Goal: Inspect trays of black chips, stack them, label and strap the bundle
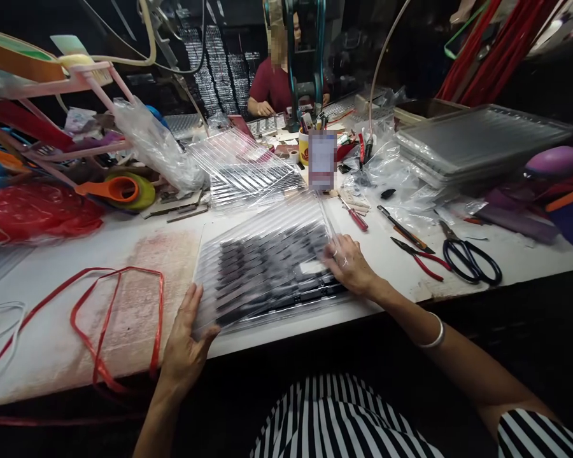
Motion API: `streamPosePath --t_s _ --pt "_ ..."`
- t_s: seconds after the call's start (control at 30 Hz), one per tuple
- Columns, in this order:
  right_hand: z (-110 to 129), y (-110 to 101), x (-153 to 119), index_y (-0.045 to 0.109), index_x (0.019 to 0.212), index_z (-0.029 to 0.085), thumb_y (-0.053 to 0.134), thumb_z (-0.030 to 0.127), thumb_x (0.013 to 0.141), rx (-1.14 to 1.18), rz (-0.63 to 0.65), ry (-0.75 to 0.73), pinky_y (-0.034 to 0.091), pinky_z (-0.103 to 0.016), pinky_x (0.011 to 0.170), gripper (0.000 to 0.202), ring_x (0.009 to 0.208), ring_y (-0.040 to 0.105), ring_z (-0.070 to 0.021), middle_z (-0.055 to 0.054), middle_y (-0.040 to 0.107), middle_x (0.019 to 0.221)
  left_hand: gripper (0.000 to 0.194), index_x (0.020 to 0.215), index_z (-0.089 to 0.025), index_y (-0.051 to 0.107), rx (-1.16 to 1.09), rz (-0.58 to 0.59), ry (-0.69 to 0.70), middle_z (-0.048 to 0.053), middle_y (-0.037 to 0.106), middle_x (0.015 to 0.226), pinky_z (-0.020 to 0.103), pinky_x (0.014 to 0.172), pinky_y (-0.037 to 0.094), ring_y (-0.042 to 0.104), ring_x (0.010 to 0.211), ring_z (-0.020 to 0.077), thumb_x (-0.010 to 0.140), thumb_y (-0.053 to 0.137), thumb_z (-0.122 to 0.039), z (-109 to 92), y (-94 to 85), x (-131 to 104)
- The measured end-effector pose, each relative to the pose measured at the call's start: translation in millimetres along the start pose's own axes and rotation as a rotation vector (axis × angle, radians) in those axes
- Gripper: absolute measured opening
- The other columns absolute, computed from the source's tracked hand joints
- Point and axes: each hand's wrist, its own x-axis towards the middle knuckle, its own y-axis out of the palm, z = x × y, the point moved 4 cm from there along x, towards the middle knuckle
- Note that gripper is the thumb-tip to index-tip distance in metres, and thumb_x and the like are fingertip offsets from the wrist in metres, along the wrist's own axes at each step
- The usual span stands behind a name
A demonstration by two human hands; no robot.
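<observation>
A clear ribbed plastic tray [267, 261] lies at the front edge of the white table, with rows of dark parts showing through it and a small white label near its right side. Against the tray's left edge rests my left hand [188, 343], fingers stretched out and thumb apart. My right hand [351, 264] is at the tray's right edge, its fingers bent and pressed on the clear plastic. Behind this tray, more clear ribbed trays [248, 162] are stacked askew.
Red strap [160, 318] loops on the left. To the right lie red-handled pliers [423, 259], scissors [468, 254], a cutter [403, 229] and a screwdriver [356, 216]. Lidded trays [487, 140] stand at back right, a pink rack [71, 83] at left. A person in dark red sits opposite.
</observation>
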Motion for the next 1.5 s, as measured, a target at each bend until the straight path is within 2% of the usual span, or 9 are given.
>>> streamPosePath --t_s 0.3,0.53,0.67,0.8,0.93,1.07,1.2,1.37,1.5 --pt "-20 -8 -8 0.059 0.094 0.019 0.045 0.019 0.085 0.115 -0.058 0.080 0.040 -0.040 0.078 0.017 0.091 0.051 -0.0250 -0.009 0.057 0.097 0.091 0.146 -0.028 0.021 0.147 0.131 0.051 0.012 0.016 0.153 0.056 0.103 0.031 0.027 0.135 0.0372 0.071 0.059 -0.064 2 6.1 1" --pt "-65 -21 -18 0.057 0.115 0.019 0.036 0.030 0.091 0.455 -0.230 0.232 0.044 -0.039 0.089 0.034 0.098 0.056 -0.0217 -0.010 0.056 0.105 0.059 0.138 -0.023 0.041 0.114 0.090 -0.086 0.010 0.028 0.150 0.052 0.107 0.028 0.030 0.135 0.0300 0.090 0.029 -0.056 1 3.1 10" --pt "-53 -9 -11 0.047 0.132 0.024 0.034 0.042 0.093 0.371 -0.029 0.189 0.043 -0.044 0.090 0.044 0.108 0.052 -0.0246 -0.011 0.053 0.118 0.063 0.133 -0.014 0.047 0.227 0.000 -0.182 0.015 0.051 0.131 0.048 0.103 0.035 0.045 0.123 0.0298 0.090 0.027 -0.055 -4 -0.3 39" --pt "-33 4 -7 0.044 0.135 0.032 0.031 0.039 0.095 0.081 0.082 0.115 0.040 -0.053 0.086 0.042 0.117 0.043 -0.0314 -0.012 0.043 0.137 0.062 0.133 -0.012 0.046 0.489 0.118 -0.256 0.019 0.054 0.121 0.051 0.083 0.047 0.056 0.104 0.0353 0.091 0.022 -0.050 -14 6.5 64" --pt "-13 8 -5 0.043 0.135 0.018 0.032 0.019 0.091 -0.193 0.129 -0.023 0.041 -0.050 0.082 0.046 0.114 0.046 -0.0329 -0.018 0.033 0.146 0.063 0.139 -0.013 0.038 0.626 0.212 -0.285 0.022 0.052 0.122 0.051 0.067 0.050 0.062 0.087 0.0351 0.093 0.014 -0.048 -18 14.7 68" --pt "9 11 2 0.044 0.132 0.000 0.034 0.000 0.075 -0.373 0.240 -0.141 0.043 -0.049 0.076 0.058 0.095 0.058 -0.0346 -0.029 0.037 0.139 0.061 0.139 -0.007 0.037 0.713 0.218 -0.194 0.023 0.051 0.125 0.049 0.082 0.046 0.057 0.104 0.0350 0.094 0.016 -0.043 -14 19.3 68" --pt "10 16 4 0.044 0.130 -0.005 0.029 -0.002 0.074 -0.317 0.239 -0.123 0.045 -0.049 0.075 0.058 0.094 0.060 -0.0355 -0.031 0.039 0.137 0.058 0.138 -0.006 0.038 0.708 0.216 -0.152 0.022 0.049 0.130 0.046 0.093 0.041 0.048 0.118 0.0318 0.094 0.019 -0.040 -11 18.4 70" --pt "-18 14 -6 0.035 0.139 0.005 0.026 0.024 0.093 0.013 0.235 -0.075 0.038 -0.049 0.097 0.051 0.133 0.034 -0.0311 -0.021 0.020 0.150 0.057 0.138 -0.009 0.038 0.689 0.271 -0.180 0.019 0.052 0.129 0.048 0.093 0.040 0.049 0.116 0.0322 0.093 0.023 -0.040 -15 15.1 70" --pt "-19 15 -16 0.022 0.146 0.012 0.029 0.045 0.095 0.094 0.335 -0.073 0.023 -0.048 0.108 0.061 0.141 0.006 -0.0271 -0.017 0.001 0.153 0.057 0.137 -0.006 0.040 0.824 0.229 -0.126 0.018 0.028 0.148 0.060 0.104 0.020 0.022 0.136 0.0354 0.094 0.020 -0.037 -23 18.5 72"
